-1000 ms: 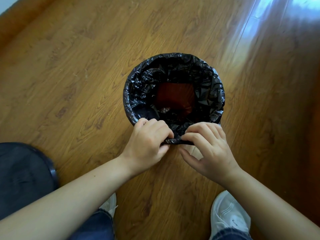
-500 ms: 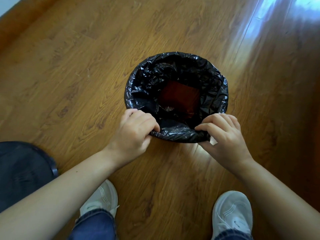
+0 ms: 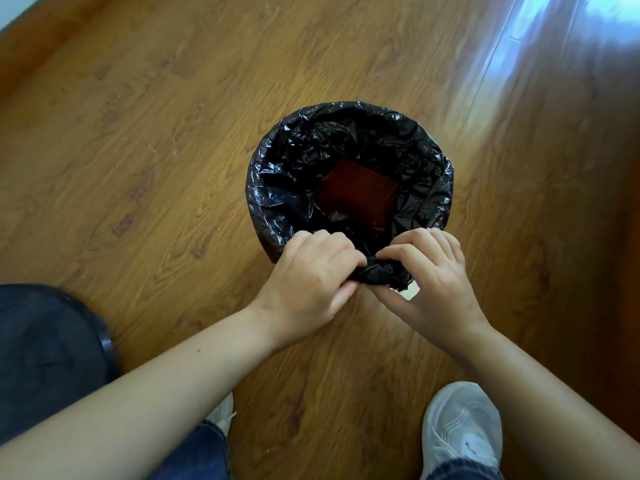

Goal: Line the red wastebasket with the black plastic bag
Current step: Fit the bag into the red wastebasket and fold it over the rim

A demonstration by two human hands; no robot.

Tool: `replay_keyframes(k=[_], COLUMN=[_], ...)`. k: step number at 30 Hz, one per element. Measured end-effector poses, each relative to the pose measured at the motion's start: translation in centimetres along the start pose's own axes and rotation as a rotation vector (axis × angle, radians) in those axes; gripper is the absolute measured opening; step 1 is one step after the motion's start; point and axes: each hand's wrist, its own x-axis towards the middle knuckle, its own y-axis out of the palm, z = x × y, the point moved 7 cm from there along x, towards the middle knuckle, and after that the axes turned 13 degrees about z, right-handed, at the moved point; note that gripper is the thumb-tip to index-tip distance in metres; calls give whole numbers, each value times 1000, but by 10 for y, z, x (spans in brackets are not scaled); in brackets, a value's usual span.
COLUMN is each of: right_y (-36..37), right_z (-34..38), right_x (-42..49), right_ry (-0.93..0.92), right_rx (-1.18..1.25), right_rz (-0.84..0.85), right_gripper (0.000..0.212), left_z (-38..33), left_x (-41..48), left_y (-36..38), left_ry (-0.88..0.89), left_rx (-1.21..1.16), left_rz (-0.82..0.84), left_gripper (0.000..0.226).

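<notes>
The red wastebasket [image 3: 360,195] stands on the wooden floor, seen from above; only its dark red bottom shows through the opening. The crinkled black plastic bag [image 3: 287,174] is folded over the whole rim and covers the inner walls. My left hand [image 3: 311,275] and my right hand [image 3: 433,271] sit close together at the near edge of the rim, each pinching a bunch of the bag's slack. The gathered black plastic is squeezed between the two hands.
Shiny wooden floor [image 3: 138,150] surrounds the basket, with window glare at the top right. A dark round object [image 3: 45,355] lies at the left edge. White shoes [image 3: 464,434] and jeans show at the bottom.
The hands spread apart along the near rim half a second ago, then came back together, bunching the bag's slack between them. The basket has shifted slightly.
</notes>
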Motion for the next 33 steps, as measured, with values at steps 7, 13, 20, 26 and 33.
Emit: replay_keyframes(k=[7, 13, 20, 26, 33], right_y=[-6, 6, 14, 14, -5], right_z=[1, 9, 11, 12, -5], right_x=[-7, 2, 7, 6, 1], right_ry=[-107, -110, -31, -46, -44], right_rx=[36, 54, 50, 21, -52], right_rz=[35, 101, 61, 19, -33], right_gripper=[22, 18, 13, 6, 9], left_z=[9, 13, 15, 12, 22], left_x=[-7, -7, -11, -10, -14], left_y=[5, 5, 4, 4, -1], left_ry=[-26, -47, -54, -56, -72], left_rx=[12, -21, -58, -70, -63], left_rz=[24, 56, 26, 24, -22], left_gripper=[14, 25, 27, 16, 16])
